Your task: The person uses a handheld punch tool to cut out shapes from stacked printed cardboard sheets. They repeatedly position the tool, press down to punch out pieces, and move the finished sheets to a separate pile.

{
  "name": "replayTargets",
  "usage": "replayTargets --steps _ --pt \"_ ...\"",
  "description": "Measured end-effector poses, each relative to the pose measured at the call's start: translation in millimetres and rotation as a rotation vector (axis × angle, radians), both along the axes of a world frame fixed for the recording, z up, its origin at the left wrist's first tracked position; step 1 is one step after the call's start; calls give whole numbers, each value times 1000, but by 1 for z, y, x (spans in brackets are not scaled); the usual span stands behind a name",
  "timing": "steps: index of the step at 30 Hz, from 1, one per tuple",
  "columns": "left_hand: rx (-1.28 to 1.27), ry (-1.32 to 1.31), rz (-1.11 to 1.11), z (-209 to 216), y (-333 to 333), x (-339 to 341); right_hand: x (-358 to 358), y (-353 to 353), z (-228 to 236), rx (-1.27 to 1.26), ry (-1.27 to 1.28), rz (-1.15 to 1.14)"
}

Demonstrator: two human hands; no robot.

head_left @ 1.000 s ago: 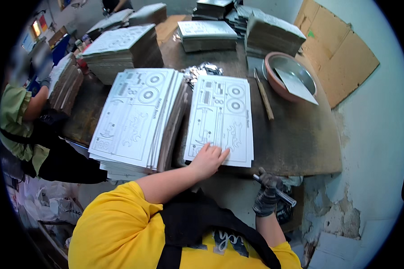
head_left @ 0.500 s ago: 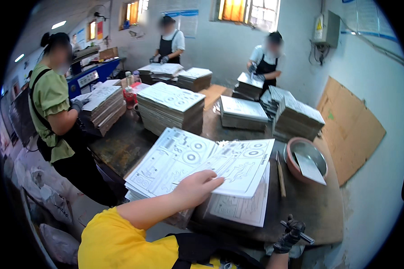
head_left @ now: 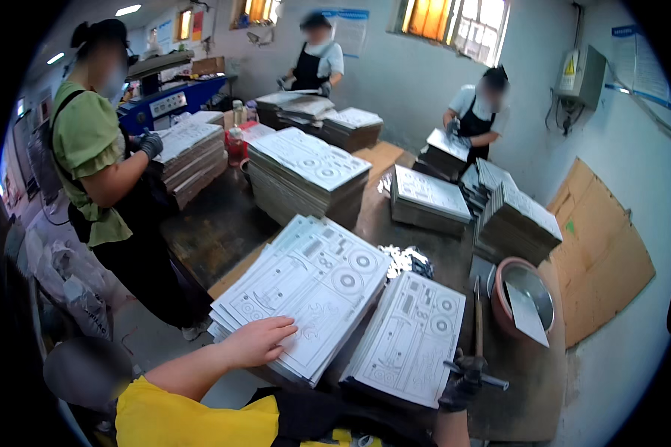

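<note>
My bare left hand [head_left: 261, 341] lies flat, fingers stretched out, on the top sheet of a stack of printed sheets [head_left: 306, 290], whose edges are uneven. Beside it on the right is a second, neater pile of printed sheets [head_left: 410, 335] with the same line drawings. My right hand [head_left: 464, 387], in a dark glove, is at the lower right corner of that pile. Its fingers are closed round a slim silver rod-like tool [head_left: 495, 382], whose exact kind I cannot make out.
A wooden-handled tool [head_left: 478, 328] lies right of the near pile, beside a pink-rimmed basin [head_left: 503, 316] with a card in it. Tall stacks [head_left: 306, 179] fill the table's far part. Small shiny pieces [head_left: 406, 262] lie between. Three co-workers, one at left [head_left: 101, 156], stand round the table.
The sheet under my left hand now lies squarely on the right pile. My left hand has moved back left onto the uneven stack. My right hand has come closer to the right pile.
</note>
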State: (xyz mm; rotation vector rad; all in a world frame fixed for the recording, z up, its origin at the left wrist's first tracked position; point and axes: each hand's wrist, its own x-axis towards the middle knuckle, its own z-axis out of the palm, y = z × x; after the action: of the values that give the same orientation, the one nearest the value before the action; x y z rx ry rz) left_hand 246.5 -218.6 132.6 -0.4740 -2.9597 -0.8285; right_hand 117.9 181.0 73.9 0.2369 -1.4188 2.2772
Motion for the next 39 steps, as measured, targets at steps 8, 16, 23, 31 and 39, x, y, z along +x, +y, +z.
replayTargets --steps 8,16,23,31,39 --pt "732 -320 127 -50 106 9 -3 17 14 -48 -45 130" --pt "1075 -259 679 -174 184 -51 17 98 -1 18 -56 221" --pt "1104 -779 761 -205 172 -78 55 164 -12 39 -158 215" --pt "1073 -699 681 -200 230 -71 63 198 -22 28 -181 236" --pt "329 97 666 -200 227 -71 19 134 -27 -102 -205 499"
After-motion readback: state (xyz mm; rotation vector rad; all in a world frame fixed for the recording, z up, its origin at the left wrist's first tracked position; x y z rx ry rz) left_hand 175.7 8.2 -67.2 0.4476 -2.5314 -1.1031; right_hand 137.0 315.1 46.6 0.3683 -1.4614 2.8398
